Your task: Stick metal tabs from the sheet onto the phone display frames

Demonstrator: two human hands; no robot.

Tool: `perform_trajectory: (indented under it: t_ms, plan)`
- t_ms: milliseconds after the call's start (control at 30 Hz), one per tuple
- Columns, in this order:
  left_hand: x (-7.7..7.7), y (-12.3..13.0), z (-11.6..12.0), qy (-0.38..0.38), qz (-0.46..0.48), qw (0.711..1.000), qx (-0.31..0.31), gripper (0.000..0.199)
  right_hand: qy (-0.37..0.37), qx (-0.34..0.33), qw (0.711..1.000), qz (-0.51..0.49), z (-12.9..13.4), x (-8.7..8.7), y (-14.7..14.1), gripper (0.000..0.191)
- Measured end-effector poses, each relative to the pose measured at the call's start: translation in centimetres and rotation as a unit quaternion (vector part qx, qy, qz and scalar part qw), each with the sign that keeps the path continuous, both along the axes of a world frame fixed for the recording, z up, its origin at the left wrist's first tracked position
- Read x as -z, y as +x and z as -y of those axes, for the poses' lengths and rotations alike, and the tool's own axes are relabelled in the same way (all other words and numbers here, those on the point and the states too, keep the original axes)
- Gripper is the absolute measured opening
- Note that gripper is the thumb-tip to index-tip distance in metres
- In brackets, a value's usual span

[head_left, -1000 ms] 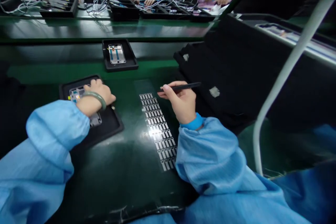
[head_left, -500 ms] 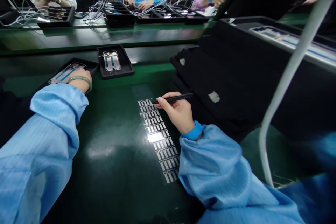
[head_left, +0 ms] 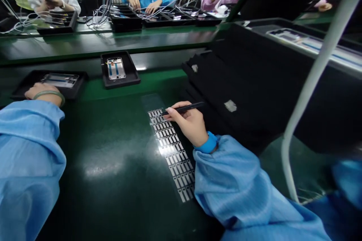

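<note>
Left hand (head_left: 41,91) shifted tray (head_left: 76,91) to 10 o'clock, grip unclear; right hand (head_left: 192,123) pinches black tool (head_left: 189,107) at patterned sheet (head_left: 167,139)'s 12-o'clock end, likely focus now.

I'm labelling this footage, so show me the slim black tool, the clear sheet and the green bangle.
Slim black tool (head_left: 192,106): head view, on its protruding end.
Clear sheet (head_left: 152,101): head view, on its bare far end.
Green bangle (head_left: 61,98): head view, on its curved band.
</note>
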State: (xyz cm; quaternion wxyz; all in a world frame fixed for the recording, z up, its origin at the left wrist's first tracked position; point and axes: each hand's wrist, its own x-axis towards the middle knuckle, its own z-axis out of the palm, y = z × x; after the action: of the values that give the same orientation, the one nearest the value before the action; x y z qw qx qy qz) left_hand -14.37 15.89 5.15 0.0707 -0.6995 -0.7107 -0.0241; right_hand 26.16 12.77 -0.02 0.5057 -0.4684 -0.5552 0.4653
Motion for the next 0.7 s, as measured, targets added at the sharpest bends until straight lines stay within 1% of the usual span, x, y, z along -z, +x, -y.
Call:
perform_trajectory:
  t_ms: [33, 100, 167, 200, 267, 300, 367, 433, 533, 600, 633, 667, 700]
  plan:
    - [0.2, 0.6, -0.5, 0.013, -0.003, 1.0, -0.003, 0.04, -0.004, -0.003, 1.0, -0.003, 0.0, 0.1, -0.1, 0.031]
    - [1.2, 2.9, -1.9, 0.03, -0.017, 0.999, -0.018, 0.045, -0.006, -0.011, 1.0, -0.002, -0.1, 0.4, -0.3, 0.031]
    - [2.5, 6.0, -3.7, 0.016, -0.023, 1.0, 0.008, 0.049, -0.008, -0.018, 1.0, 0.004, -0.3, 0.8, -0.2, 0.031]
    - [3.1, 7.5, -4.5, 0.003, -0.026, 0.999, 0.026, 0.048, -0.01, -0.018, 1.0, 0.006, -0.3, 1.0, -0.2, 0.031]
    - [4.1, 9.8, -5.5, -0.01, -0.037, 0.998, 0.044, 0.039, -0.015, -0.011, 1.0, 0.008, -0.4, 1.1, -0.1, 0.033]
    - [4.2, 10.5, -5.7, -0.011, -0.045, 0.998, 0.05, 0.038, -0.02, -0.005, 1.0, 0.007, -0.4, 1.2, 0.0, 0.034]
    - [4.0, 11.1, -5.5, -0.008, -0.063, 0.996, 0.056, 0.037, -0.034, 0.004, 0.999, 0.003, -0.4, 1.2, 0.0, 0.035]
    - [3.0, 10.8, -4.3, -0.003, -0.082, 0.994, 0.065, 0.037, -0.046, 0.01, 0.999, 0.004, -0.4, 1.2, -0.1, 0.036]
    - [1.2, 10.1, -0.8, 0.003, -0.109, 0.99, 0.091, 0.037, -0.042, 0.025, 0.999, 0.011, -0.7, 1.5, -0.1, 0.035]
    - [0.4, 9.9, 2.5, -0.011, -0.118, 0.985, 0.126, 0.036, -0.032, 0.046, 0.998, 0.009, -1.1, 1.7, 0.0, 0.033]
    - [0.3, 10.0, 4.4, -0.02, -0.117, 0.982, 0.146, 0.034, -0.032, 0.056, 0.998, 0.005, -1.4, 1.9, 0.0, 0.032]
    - [0.4, 10.1, 6.5, -0.025, -0.114, 0.978, 0.171, 0.034, -0.033, 0.066, 0.997, 0.0, -1.8, 2.0, 0.1, 0.031]
    - [0.6, 10.4, 8.6, -0.016, -0.095, 0.972, 0.213, 0.033, -0.037, 0.071, 0.997, -0.002, -2.1, 2.2, 0.2, 0.03]
